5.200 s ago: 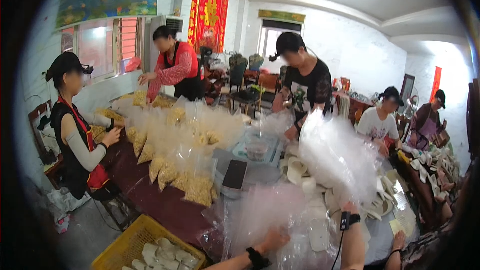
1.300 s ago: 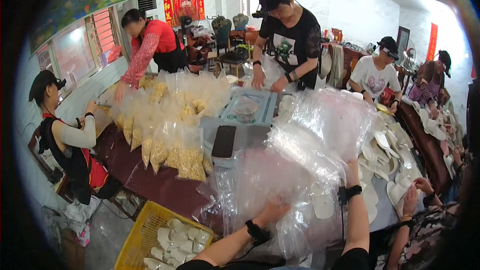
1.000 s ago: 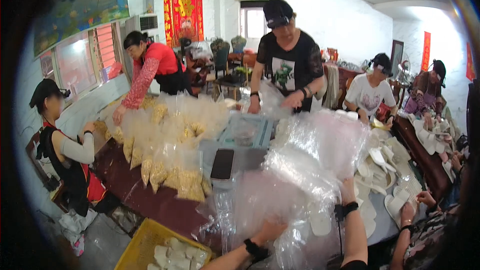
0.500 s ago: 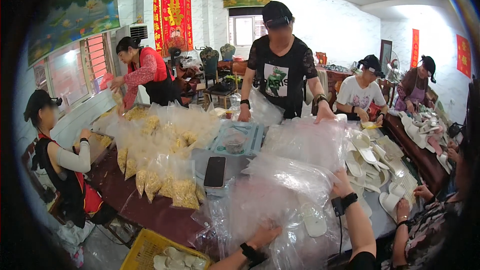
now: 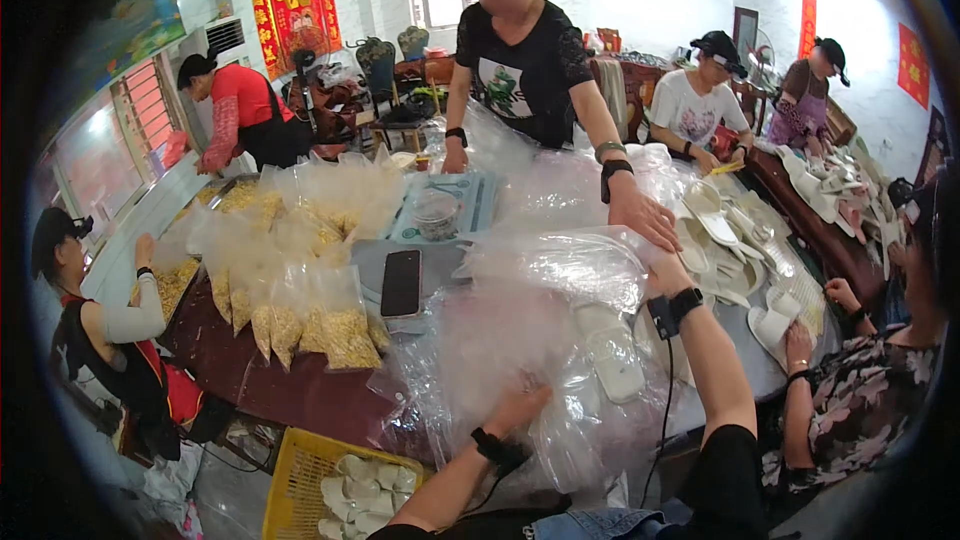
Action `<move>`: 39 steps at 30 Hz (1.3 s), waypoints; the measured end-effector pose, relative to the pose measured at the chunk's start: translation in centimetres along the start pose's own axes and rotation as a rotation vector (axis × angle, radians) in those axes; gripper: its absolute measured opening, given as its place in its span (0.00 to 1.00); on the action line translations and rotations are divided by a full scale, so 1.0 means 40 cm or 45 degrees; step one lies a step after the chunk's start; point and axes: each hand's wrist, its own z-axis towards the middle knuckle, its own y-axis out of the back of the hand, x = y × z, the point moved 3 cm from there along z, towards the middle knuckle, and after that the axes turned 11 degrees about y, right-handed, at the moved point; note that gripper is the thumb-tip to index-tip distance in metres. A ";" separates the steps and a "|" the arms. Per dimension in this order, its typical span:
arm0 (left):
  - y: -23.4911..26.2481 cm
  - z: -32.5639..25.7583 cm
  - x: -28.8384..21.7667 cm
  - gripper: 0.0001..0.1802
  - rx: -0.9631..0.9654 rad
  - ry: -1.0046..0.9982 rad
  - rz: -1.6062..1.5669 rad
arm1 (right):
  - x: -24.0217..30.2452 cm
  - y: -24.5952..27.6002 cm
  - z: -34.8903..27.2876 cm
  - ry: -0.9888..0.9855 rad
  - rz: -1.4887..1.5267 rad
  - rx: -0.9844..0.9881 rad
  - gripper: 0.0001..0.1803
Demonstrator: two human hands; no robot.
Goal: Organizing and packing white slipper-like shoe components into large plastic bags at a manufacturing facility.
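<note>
Clear plastic bags point(image 5: 490, 330) lie in a loose stack on the table in front of me. My right hand point(image 5: 667, 272) is closed on the far right edge of the bags, its fingertips partly hidden by the film. Lower down, my left hand point(image 5: 518, 406) grips the near part of the plastic, fingers curled and slightly blurred. A white slipper point(image 5: 614, 364) lies by the bags, between my hands. Just beyond my right hand, the hand point(image 5: 645, 215) of the person across the table reaches over the plastic.
Bags of yellow pieces point(image 5: 340, 335) stand to the left, near a phone point(image 5: 401, 283) and a round clear tub point(image 5: 436, 214). White slippers point(image 5: 712, 215) are heaped at the right. A yellow crate point(image 5: 290, 485) holding white slippers sits below the table edge. Several co-workers surround the table.
My view has shifted, so the scene sits higher and further left. The opposite person's hand has come down toward my right hand. Both my hands stay on the plastic bags.
</note>
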 end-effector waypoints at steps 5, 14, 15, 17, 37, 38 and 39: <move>0.016 -0.007 -0.017 0.08 -0.035 -0.151 -0.237 | -0.016 -0.025 -0.066 -0.035 -0.084 -0.041 0.19; 0.004 -0.009 0.017 0.07 0.072 -0.023 -0.051 | 0.038 -0.057 0.018 -1.002 1.699 -0.940 0.17; 0.001 -0.011 0.050 0.09 -0.168 -0.345 0.405 | 0.056 -0.064 0.024 -1.012 1.714 -0.923 0.17; -0.023 -0.014 0.066 0.10 -0.381 -0.686 0.848 | 0.091 -0.046 0.021 -0.933 2.212 -0.941 0.18; 0.005 0.011 0.059 0.08 -0.085 0.026 -0.512 | 0.380 -0.056 -0.145 -0.463 0.124 0.342 0.45; -0.002 0.011 0.052 0.08 -0.061 0.023 -0.511 | 0.378 -0.065 -0.148 -0.536 0.093 0.301 0.45; -0.006 0.011 0.047 0.07 -0.064 0.035 -0.529 | 0.371 -0.074 -0.154 -0.607 0.063 0.260 0.45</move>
